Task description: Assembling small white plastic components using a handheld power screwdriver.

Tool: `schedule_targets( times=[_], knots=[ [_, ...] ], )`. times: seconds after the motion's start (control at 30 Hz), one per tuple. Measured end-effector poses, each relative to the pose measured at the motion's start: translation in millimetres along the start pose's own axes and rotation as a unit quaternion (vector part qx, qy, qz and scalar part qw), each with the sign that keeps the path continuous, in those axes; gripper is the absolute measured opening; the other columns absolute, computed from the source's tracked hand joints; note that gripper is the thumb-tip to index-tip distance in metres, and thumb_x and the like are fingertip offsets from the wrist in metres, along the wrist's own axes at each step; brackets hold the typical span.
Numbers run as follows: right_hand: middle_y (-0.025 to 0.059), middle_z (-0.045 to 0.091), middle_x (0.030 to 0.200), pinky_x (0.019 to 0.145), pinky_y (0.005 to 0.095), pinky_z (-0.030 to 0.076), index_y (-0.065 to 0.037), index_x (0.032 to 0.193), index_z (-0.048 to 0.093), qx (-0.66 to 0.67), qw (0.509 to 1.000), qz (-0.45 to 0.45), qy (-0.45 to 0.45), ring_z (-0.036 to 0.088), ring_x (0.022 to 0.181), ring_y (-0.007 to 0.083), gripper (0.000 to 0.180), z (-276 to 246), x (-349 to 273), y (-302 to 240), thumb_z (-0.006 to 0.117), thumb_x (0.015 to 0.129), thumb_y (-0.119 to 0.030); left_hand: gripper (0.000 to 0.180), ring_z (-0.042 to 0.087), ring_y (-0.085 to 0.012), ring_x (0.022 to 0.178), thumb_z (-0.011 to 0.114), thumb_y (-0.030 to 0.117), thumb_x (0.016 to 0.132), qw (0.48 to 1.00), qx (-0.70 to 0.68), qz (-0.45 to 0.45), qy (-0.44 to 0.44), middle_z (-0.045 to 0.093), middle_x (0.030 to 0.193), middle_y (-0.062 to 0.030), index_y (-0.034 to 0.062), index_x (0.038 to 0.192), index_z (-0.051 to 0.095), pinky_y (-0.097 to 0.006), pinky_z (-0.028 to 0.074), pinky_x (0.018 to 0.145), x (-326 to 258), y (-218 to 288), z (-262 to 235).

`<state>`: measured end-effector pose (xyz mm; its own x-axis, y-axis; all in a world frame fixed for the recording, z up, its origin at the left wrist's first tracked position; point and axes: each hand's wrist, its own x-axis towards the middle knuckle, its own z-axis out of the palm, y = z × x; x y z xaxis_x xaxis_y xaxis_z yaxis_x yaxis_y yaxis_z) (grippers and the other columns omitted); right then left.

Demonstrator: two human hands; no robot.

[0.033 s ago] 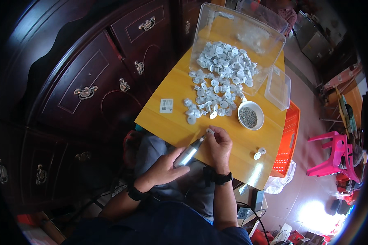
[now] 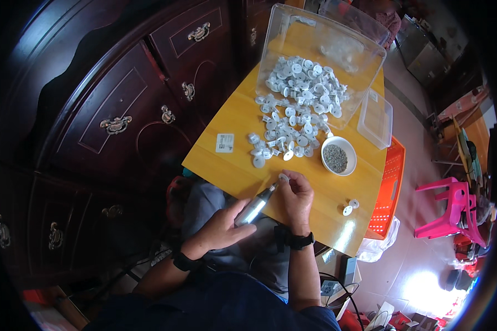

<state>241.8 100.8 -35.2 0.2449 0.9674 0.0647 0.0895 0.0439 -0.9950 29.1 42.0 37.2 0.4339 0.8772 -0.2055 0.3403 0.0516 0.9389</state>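
Grips a silver pen-like tool (image 2: 254, 209), rear end hidden, in the left hand (image 2: 225, 224). Pinches a half-covered white disc (image 2: 283, 177) in the right hand (image 2: 299, 197), at the tool's tip (cannot tell whether touching). Has a white bowl (image 2: 340, 142) ahead and right of the right hand; beyond both hands, heaped white pieces (image 2: 303, 77), tangled past counting, blocking part of a clear tub (image 2: 382, 58); farthest, a patterned garment (image 2: 390, 23), cut off.

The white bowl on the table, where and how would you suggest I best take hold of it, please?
I'd pinch the bowl by its rim, probably coming from the near right side. The rim is round and exposed there, whereas white pieces crowd its left. Keep it level, since small grey bits lie inside.
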Motion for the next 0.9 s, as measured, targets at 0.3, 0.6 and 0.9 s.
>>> schedule_targets(
  times=[0.3,0.6,0.9],
  knots=[
    [-0.0028,0.059,0.084,0.063,0.0197,0.042,-0.002,0.102,0.072,0.028,0.999,0.011,0.02,0.048,0.068,0.003,0.015,3.3,0.1,-2.8,0.07,0.087,-0.002,0.064,0.062,-0.0159,0.094,0.074,0.023,0.088,1.0,-0.002,0.004,0.002,0.063,0.108,-0.0124,-0.0014,0.14,0.044,-0.031,0.051,0.082,0.4,-0.4,0.3],
    [-0.0037,0.059,0.084,0.065,0.019,0.043,-0.001,0.103,0.071,0.044,0.999,0.02,0.019,0.049,0.07,0.0025,0.015,4.3,-0.1,-1.2,0.07,0.088,-0.002,0.064,0.063,-0.0155,0.096,0.073,0.021,0.088,1.0,0.003,0.0,-0.003,0.064,0.111,-0.0131,-0.0012,0.141,0.043,-0.03,0.051,0.084,-0.2,-1.0,-1.2],
    [-0.0022,0.063,0.09,0.07,0.0198,0.047,0.0,0.103,0.071,0.071,0.997,0.037,0.01,0.056,0.076,0.0032,0.014,4.1,-1.1,-0.9,0.07,0.09,-0.003,0.065,0.061,-0.0138,0.098,0.073,0.021,0.089,1.0,-0.019,0.011,-0.007,0.063,0.112,-0.0118,-0.0017,0.141,0.042,-0.029,0.051,0.086,1.2,-6.4,1.2]
  ],
)
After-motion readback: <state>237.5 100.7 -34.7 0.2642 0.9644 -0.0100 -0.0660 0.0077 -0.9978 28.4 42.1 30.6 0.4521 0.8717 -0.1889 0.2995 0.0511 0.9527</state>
